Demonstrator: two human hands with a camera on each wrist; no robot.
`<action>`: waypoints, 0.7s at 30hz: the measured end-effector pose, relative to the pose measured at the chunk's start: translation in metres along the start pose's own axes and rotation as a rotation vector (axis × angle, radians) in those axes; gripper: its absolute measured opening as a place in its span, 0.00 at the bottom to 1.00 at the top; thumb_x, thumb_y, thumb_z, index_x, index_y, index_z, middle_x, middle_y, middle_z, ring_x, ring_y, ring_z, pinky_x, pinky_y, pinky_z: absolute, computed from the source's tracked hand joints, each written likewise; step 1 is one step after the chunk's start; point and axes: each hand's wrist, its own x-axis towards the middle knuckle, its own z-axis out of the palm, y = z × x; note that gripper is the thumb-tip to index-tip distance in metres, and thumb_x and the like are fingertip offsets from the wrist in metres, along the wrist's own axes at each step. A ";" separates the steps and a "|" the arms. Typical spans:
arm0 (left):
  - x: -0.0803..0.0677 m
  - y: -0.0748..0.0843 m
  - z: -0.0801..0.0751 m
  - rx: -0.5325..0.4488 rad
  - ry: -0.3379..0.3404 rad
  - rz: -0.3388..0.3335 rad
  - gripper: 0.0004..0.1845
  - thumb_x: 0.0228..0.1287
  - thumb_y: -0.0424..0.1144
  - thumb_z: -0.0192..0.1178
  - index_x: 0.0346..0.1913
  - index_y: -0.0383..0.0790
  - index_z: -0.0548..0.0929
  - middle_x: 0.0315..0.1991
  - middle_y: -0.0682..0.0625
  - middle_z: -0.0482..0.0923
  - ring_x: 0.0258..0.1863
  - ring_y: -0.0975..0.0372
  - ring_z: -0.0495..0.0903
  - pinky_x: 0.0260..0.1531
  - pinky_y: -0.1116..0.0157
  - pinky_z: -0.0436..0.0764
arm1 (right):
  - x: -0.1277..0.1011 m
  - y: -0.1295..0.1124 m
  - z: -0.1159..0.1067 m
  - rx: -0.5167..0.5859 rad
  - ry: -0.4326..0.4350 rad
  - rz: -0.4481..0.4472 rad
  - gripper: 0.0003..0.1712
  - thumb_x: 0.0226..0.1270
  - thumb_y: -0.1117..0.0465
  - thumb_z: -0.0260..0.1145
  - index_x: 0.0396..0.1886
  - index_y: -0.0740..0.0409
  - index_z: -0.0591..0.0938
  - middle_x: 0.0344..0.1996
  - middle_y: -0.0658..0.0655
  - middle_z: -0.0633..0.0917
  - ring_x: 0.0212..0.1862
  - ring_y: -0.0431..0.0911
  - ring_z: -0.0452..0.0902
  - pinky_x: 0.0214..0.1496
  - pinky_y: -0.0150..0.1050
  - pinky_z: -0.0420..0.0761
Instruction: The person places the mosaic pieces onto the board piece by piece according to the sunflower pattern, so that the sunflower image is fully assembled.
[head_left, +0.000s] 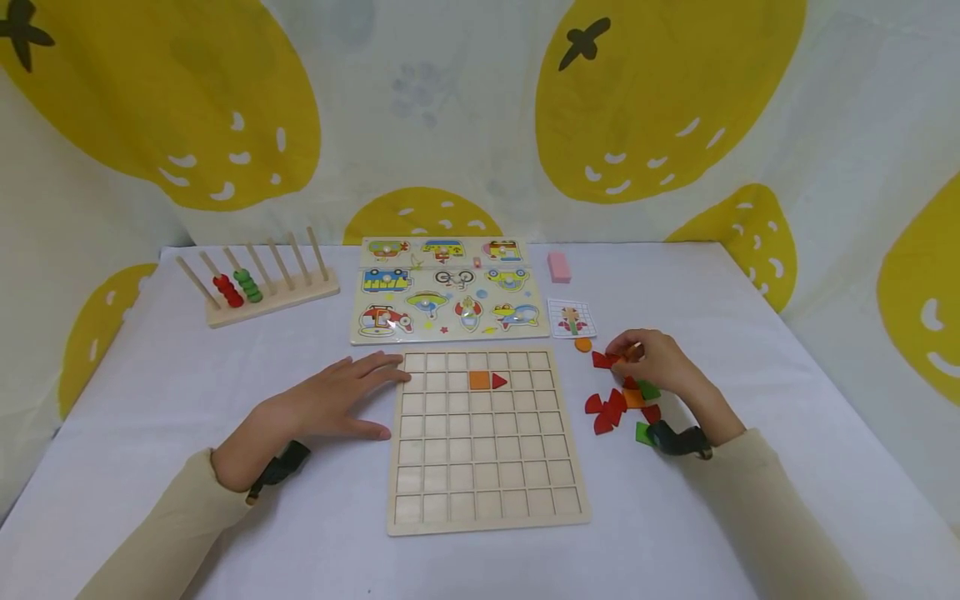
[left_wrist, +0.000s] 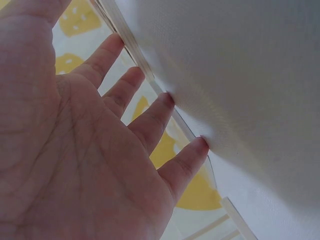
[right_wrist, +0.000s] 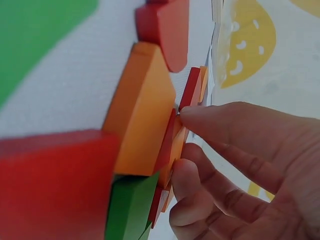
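Right hand (head_left: 660, 362) is pinching a small orange wooden piece (right_wrist: 176, 145); left hand (head_left: 341, 400), fingers spread flat, is resting beside the pale wooden grid board (head_left: 483, 492). No legible writing.

Grid board (head_left: 480, 467) at bench (head_left: 150, 533) centre; loose pieces (head_left: 618, 404) to its right, vehicle puzzle (head_left: 448, 302) behind, peg rack (head_left: 262, 287) far left.

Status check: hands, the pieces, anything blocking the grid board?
Left hand flat, fingers touching grid board edge. Right hand pinching a piece from the loose pile. Orange square and red triangle placed. Nothing blocking.
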 end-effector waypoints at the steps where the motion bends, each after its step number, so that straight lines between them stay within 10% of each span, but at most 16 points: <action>1: 0.000 0.000 0.000 -0.001 -0.001 -0.001 0.38 0.59 0.59 0.66 0.69 0.49 0.67 0.73 0.44 0.58 0.72 0.47 0.58 0.66 0.36 0.56 | 0.001 0.001 0.000 -0.002 -0.003 0.003 0.17 0.60 0.66 0.69 0.48 0.67 0.81 0.41 0.65 0.81 0.42 0.53 0.73 0.35 0.35 0.82; 21: 0.001 -0.001 0.001 0.008 -0.003 -0.004 0.39 0.58 0.59 0.66 0.69 0.50 0.66 0.73 0.44 0.58 0.72 0.48 0.58 0.67 0.37 0.55 | 0.004 -0.005 0.003 0.004 -0.012 -0.001 0.19 0.60 0.67 0.70 0.51 0.68 0.79 0.37 0.63 0.80 0.37 0.51 0.74 0.33 0.34 0.82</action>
